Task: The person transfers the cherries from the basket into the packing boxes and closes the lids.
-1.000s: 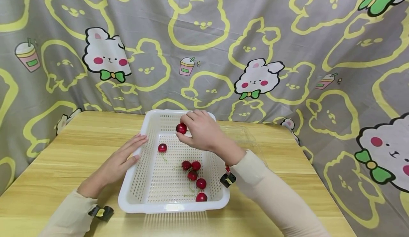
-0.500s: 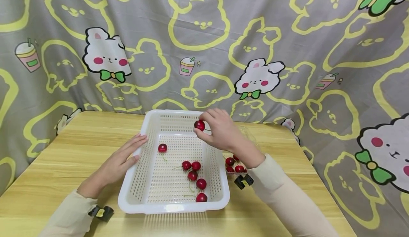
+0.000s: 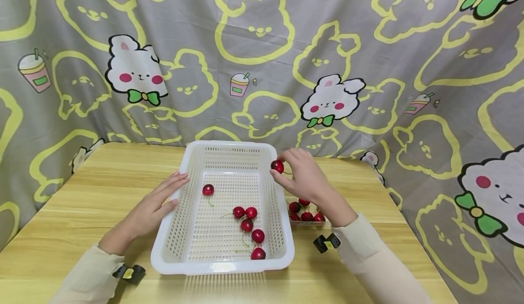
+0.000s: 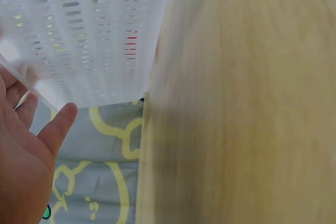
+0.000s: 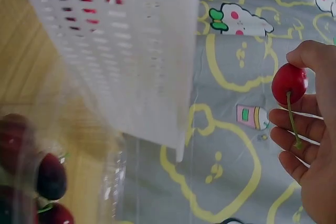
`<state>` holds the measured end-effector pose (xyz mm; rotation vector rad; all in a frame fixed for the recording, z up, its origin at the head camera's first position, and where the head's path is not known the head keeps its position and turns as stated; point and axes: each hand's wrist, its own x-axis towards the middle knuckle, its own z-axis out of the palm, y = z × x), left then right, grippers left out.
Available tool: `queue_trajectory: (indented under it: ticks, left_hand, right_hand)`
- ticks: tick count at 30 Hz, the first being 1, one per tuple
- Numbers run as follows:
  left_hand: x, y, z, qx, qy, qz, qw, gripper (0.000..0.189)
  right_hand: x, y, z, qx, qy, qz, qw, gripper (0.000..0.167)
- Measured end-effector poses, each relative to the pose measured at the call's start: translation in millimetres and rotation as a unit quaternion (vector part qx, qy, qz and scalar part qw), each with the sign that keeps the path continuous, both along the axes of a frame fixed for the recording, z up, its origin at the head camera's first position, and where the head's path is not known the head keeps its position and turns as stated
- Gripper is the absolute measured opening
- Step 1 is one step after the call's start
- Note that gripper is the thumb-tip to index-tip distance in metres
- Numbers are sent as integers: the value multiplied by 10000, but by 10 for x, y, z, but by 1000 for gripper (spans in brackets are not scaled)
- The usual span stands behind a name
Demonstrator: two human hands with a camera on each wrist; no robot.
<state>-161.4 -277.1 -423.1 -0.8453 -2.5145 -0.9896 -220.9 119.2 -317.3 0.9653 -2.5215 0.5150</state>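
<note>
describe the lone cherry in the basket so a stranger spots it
On the wooden table, find the white basket beside the left hand. Inside, toward that hand, is a red cherry with a green stem. It lies apart from the basket's other five cherries, farther right.

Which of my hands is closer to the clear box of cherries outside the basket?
Right. Your right hand, pinching a cherry, is close by the clear box; your left hand is at the basket's left rim, on the opposite side from the box.
</note>
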Motion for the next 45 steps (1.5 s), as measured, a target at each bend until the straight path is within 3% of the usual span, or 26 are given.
queue_trajectory:
  ticks: [10,19,33,45]
  left_hand:
    - [-1,0,-5,-22,1,24,10000,53]
    - [-7,4,-16,24,34,-6,10000,53]
    - [-9,5,-22,92,-21,-14,10000,53]
    - [-5,8,-18,52,-84,25,9999,51]
  right_hand:
    - [57,245,-216,-226,-555,-505,9969,28]
    - [62,396,-471,-438,-795,-740,9931,27]
    - [101,458,-862,-25,-1118,-942,9893,28]
    - [144,457,-1018,517,-1460,-1088,9819,27]
